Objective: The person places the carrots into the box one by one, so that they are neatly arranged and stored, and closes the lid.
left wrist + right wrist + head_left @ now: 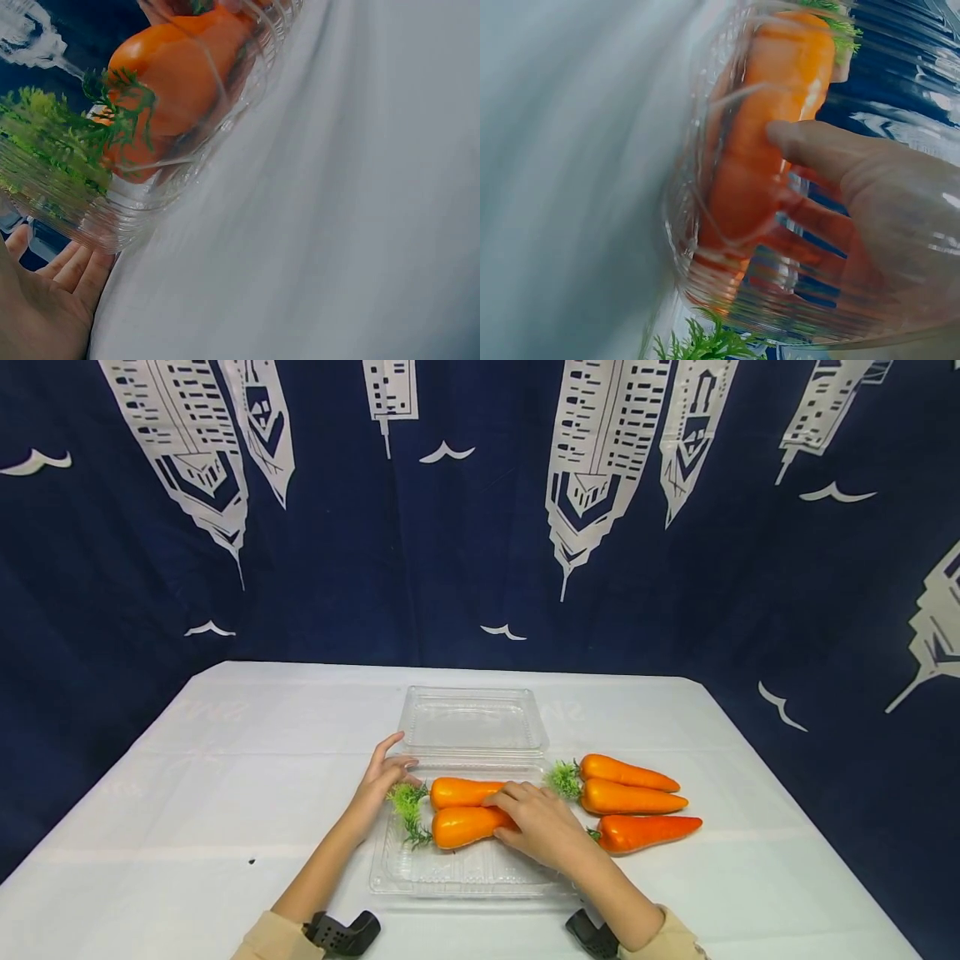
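Note:
Two orange carrots with green tops lie side by side in the base of a clear plastic clamshell box [480, 881], the far carrot [457, 792] and the near carrot [459, 827]. My right hand [543, 827] is over their narrow ends. In the right wrist view its thumb [810, 142] presses the near carrot [754, 165] and its fingers curl at the other side, partly blurred by the clear wall. My left hand [378, 785] is at the box's left side by the leafy tops [408, 810], fingers extended. In the left wrist view these fingers [79, 270] reach to the box wall.
The box's clear lid [474, 718] lies folded back behind the base. To its right, on the white tablecloth [225, 827], lie two more orange carrots [633, 795] and a redder carrot [648, 833]. A dark blue printed curtain [465, 552] hangs behind the table.

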Action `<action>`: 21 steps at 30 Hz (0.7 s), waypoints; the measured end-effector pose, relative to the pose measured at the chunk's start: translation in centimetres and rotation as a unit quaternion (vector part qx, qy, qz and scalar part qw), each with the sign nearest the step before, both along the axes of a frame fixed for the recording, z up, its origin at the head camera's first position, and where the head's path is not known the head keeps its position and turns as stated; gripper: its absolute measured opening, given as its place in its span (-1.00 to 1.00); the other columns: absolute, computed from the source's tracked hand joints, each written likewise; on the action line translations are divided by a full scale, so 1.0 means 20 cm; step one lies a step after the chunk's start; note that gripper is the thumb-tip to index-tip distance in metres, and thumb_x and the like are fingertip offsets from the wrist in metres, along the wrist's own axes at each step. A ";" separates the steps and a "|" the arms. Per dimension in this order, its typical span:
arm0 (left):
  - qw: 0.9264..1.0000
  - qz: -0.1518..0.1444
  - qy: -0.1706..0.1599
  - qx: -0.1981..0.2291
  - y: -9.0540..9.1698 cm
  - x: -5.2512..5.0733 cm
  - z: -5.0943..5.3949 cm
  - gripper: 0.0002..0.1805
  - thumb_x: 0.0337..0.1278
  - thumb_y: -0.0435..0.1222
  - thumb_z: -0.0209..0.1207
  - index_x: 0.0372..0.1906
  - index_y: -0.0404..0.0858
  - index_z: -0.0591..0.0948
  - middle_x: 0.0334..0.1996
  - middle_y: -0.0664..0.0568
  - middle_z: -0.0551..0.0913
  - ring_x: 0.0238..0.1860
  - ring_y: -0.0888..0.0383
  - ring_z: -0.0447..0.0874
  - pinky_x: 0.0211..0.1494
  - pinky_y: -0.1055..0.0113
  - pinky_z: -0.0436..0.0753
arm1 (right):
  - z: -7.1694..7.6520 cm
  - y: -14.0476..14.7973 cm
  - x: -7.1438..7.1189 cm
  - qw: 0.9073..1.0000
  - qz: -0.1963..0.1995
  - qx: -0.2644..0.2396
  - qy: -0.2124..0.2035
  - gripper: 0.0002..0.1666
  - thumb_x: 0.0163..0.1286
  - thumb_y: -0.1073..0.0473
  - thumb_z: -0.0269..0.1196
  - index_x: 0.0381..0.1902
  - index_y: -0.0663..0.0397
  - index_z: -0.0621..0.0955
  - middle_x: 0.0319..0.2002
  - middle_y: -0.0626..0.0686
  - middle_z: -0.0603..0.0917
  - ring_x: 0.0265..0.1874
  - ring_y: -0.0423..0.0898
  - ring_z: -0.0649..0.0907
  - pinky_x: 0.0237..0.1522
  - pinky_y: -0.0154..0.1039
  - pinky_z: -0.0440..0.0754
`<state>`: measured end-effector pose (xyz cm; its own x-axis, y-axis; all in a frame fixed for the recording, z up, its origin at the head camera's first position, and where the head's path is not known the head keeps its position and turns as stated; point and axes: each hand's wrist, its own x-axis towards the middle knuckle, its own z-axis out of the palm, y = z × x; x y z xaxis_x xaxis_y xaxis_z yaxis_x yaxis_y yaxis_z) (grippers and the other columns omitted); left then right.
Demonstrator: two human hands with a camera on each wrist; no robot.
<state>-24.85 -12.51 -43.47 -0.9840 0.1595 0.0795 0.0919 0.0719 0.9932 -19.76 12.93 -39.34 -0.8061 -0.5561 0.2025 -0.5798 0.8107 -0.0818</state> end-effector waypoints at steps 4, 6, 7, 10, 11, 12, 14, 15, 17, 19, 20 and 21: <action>1.000 -0.002 0.001 -0.001 0.00 0.00 0.00 -0.32 0.08 -0.37 -0.16 0.36 -0.03 0.03 0.14 -0.30 0.41 -0.22 0.14 0.63 0.29 -0.06 0.19 | 0.00 0.00 0.00 1.000 0.000 -0.005 -0.005 -0.61 0.16 -0.04 0.21 -0.02 -0.20 0.56 -0.10 -0.14 0.58 -0.08 -0.12 0.56 -0.03 -0.06 0.48; 1.000 -0.003 0.000 -0.003 0.00 0.00 0.00 -0.33 0.09 -0.36 -0.16 0.37 -0.03 0.02 0.14 -0.29 0.41 -0.23 0.16 0.62 0.29 -0.06 0.18 | 0.01 0.01 0.00 1.000 0.000 -0.010 -0.013 -0.61 0.17 -0.04 0.21 -0.01 -0.20 0.55 -0.08 -0.13 0.58 -0.07 -0.11 0.55 -0.02 -0.05 0.47; 1.000 -0.003 0.000 -0.003 0.00 0.00 0.00 -0.33 0.09 -0.36 -0.16 0.37 -0.04 0.02 0.14 -0.29 0.41 -0.24 0.17 0.62 0.29 -0.06 0.18 | 0.01 0.01 0.00 1.000 0.000 -0.011 -0.017 -0.61 0.17 -0.05 0.21 -0.01 -0.20 0.55 -0.08 -0.13 0.58 -0.06 -0.10 0.55 -0.01 -0.04 0.47; 1.000 -0.002 0.002 -0.002 0.00 0.00 0.00 -0.33 0.09 -0.36 -0.16 0.37 -0.04 0.03 0.13 -0.29 0.41 -0.25 0.17 0.62 0.28 -0.06 0.18 | 0.02 0.01 0.00 1.000 0.002 -0.016 -0.025 -0.60 0.18 -0.04 0.20 0.00 -0.19 0.55 -0.06 -0.12 0.59 -0.03 -0.09 0.55 0.03 -0.01 0.46; 1.000 -0.001 0.003 -0.001 0.00 0.00 0.00 -0.33 0.08 -0.37 -0.16 0.36 -0.04 0.03 0.13 -0.29 0.41 -0.24 0.17 0.62 0.28 -0.06 0.19 | 0.02 0.01 0.00 0.999 0.003 -0.017 -0.027 -0.60 0.18 -0.04 0.20 0.00 -0.18 0.55 -0.06 -0.11 0.59 -0.03 -0.08 0.55 0.04 -0.01 0.45; 1.000 -0.001 0.004 0.000 0.00 0.00 0.00 -0.33 0.08 -0.37 -0.16 0.36 -0.04 0.03 0.13 -0.29 0.41 -0.24 0.16 0.62 0.28 -0.06 0.19 | 0.02 0.01 0.00 0.999 0.004 -0.018 -0.028 -0.60 0.18 -0.04 0.20 0.00 -0.17 0.55 -0.06 -0.11 0.59 -0.02 -0.08 0.55 0.05 0.00 0.45; 1.000 -0.002 0.006 0.000 0.00 0.00 0.00 -0.33 0.08 -0.37 -0.16 0.36 -0.04 0.03 0.13 -0.29 0.41 -0.24 0.15 0.62 0.28 -0.06 0.19 | 0.02 0.02 -0.01 0.999 0.005 -0.019 -0.030 -0.60 0.18 -0.04 0.19 0.01 -0.17 0.55 -0.05 -0.10 0.59 -0.01 -0.07 0.55 0.06 0.01 0.44; 1.000 -0.003 0.006 0.000 0.00 0.00 0.00 -0.33 0.08 -0.37 -0.16 0.36 -0.04 0.03 0.13 -0.29 0.41 -0.23 0.15 0.62 0.28 -0.06 0.18 | 0.02 0.02 -0.01 0.999 0.005 -0.021 -0.033 -0.59 0.18 -0.04 0.20 0.01 -0.17 0.54 -0.04 -0.10 0.59 0.00 -0.07 0.55 0.07 0.01 0.43; 1.000 -0.005 0.006 -0.001 0.00 0.01 0.00 -0.33 0.09 -0.37 -0.16 0.36 -0.03 0.03 0.13 -0.29 0.41 -0.22 0.13 0.62 0.28 -0.06 0.17 | 0.03 0.02 -0.01 0.999 0.006 -0.022 -0.039 -0.59 0.18 -0.04 0.19 0.02 -0.17 0.54 -0.03 -0.09 0.59 0.01 -0.06 0.55 0.08 0.02 0.42; 1.000 -0.006 0.006 -0.003 0.00 0.01 0.00 -0.33 0.10 -0.37 -0.16 0.36 -0.03 0.03 0.13 -0.28 0.41 -0.21 0.12 0.63 0.29 -0.06 0.17 | 0.03 0.02 0.00 0.999 0.006 -0.021 -0.046 -0.58 0.19 -0.05 0.19 0.03 -0.17 0.53 -0.01 -0.08 0.59 0.03 -0.06 0.54 0.10 0.03 0.41; 1.000 -0.007 0.007 -0.003 0.00 0.01 0.00 -0.33 0.10 -0.36 -0.16 0.36 -0.03 0.03 0.13 -0.28 0.41 -0.21 0.11 0.62 0.28 -0.06 0.17 | 0.03 0.03 0.00 0.998 0.007 -0.022 -0.050 -0.57 0.19 -0.05 0.19 0.04 -0.17 0.53 -0.01 -0.08 0.59 0.04 -0.06 0.54 0.10 0.04 0.40; 1.000 -0.007 0.007 -0.003 0.00 0.01 0.00 -0.33 0.10 -0.37 -0.16 0.36 -0.03 0.03 0.13 -0.28 0.41 -0.20 0.11 0.62 0.28 -0.06 0.17 | 0.03 0.03 0.00 0.998 0.007 -0.023 -0.053 -0.57 0.19 -0.04 0.19 0.04 -0.17 0.53 0.00 -0.08 0.59 0.04 -0.05 0.54 0.11 0.04 0.39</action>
<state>-24.70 -12.58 -43.43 -0.9804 0.1734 0.0932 0.1077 0.0759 0.9913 -19.84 13.50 -38.64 -0.8169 -0.5593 0.1411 -0.5767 0.7967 -0.1805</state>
